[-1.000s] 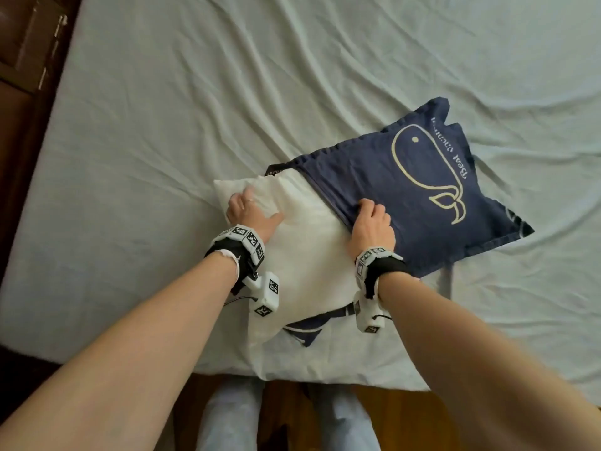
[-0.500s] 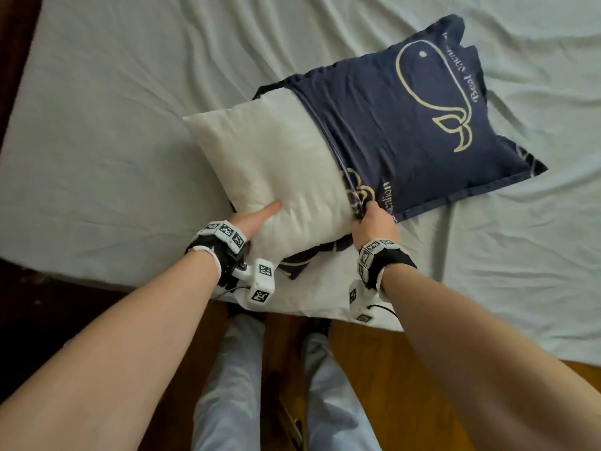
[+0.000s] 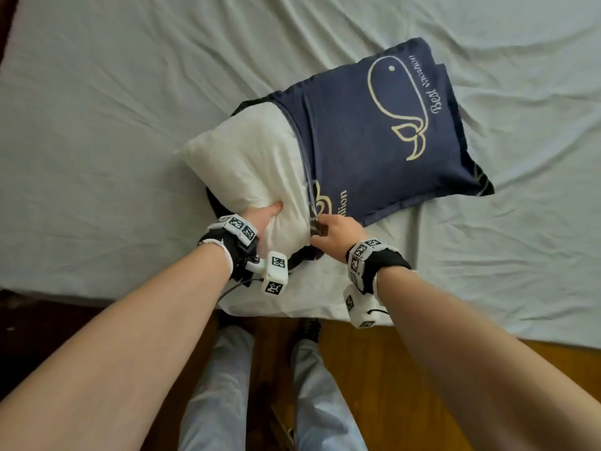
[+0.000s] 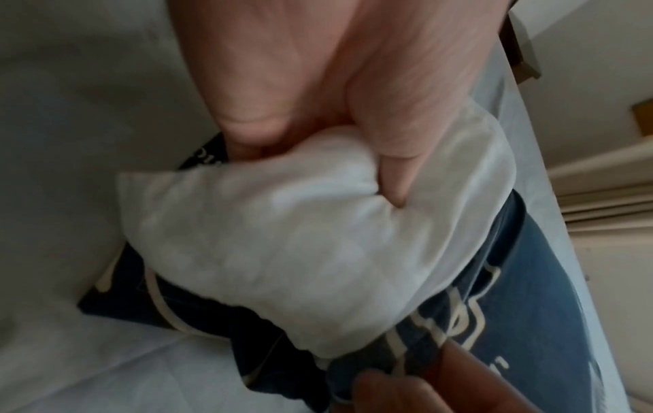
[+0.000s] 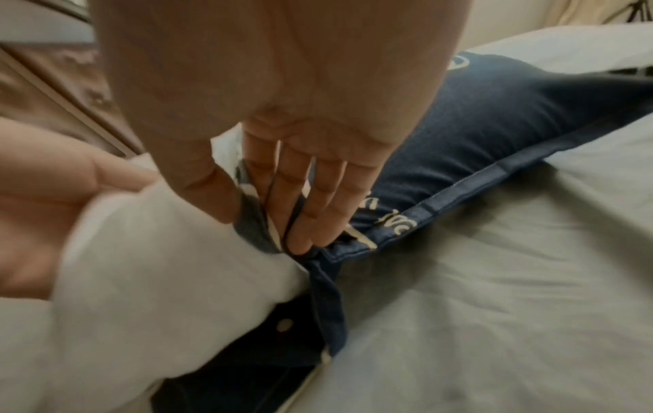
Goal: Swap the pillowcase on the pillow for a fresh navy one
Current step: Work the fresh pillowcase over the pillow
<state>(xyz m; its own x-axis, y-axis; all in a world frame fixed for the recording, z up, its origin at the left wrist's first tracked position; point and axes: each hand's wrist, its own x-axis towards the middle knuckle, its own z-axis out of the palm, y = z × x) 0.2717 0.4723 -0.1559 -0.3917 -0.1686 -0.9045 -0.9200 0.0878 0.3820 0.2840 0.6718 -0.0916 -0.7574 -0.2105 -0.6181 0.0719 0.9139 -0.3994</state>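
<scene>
A white pillow lies on the bed, its far half inside a navy pillowcase printed with a cream whale outline. My left hand grips the pillow's bare near corner, with the thumb dug into the stuffing. My right hand pinches the navy pillowcase's open hem between thumb and fingers, right beside the pillow. A lower flap of the navy case lies under the pillow.
The pale grey-blue bed sheet is wrinkled all around. A white cloth lies at the bed's near edge under my wrists. Beyond the edge are the wooden floor and my legs.
My left hand went from resting flat on the pillow to gripping its near corner. My right hand slid down the navy hem to its near end and pinched it.
</scene>
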